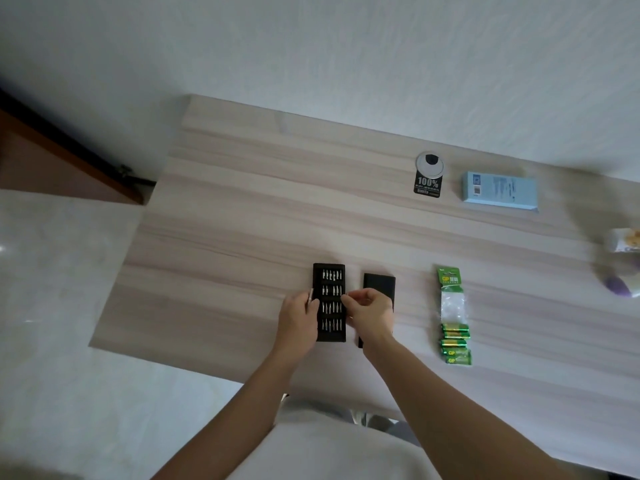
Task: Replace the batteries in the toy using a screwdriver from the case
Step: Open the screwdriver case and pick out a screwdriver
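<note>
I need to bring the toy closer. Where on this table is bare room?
Bare table lies left of the bit tray and behind it, towards the blue box. A narrower strip runs between the black cover and the battery pack. Around the left hand and right hand it is crowded.

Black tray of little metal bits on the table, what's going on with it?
A person is working from an open screwdriver bit tray on a table. Their left hand holds a slim silvery driver handle at the tray's left edge, while the right hand pinches at a row of bits; whether it has one is unclear. The tray's black cover lies right of it, and a green battery pack waits further right. A blurred thing, likely the toy, sits at the far right edge.
</note>
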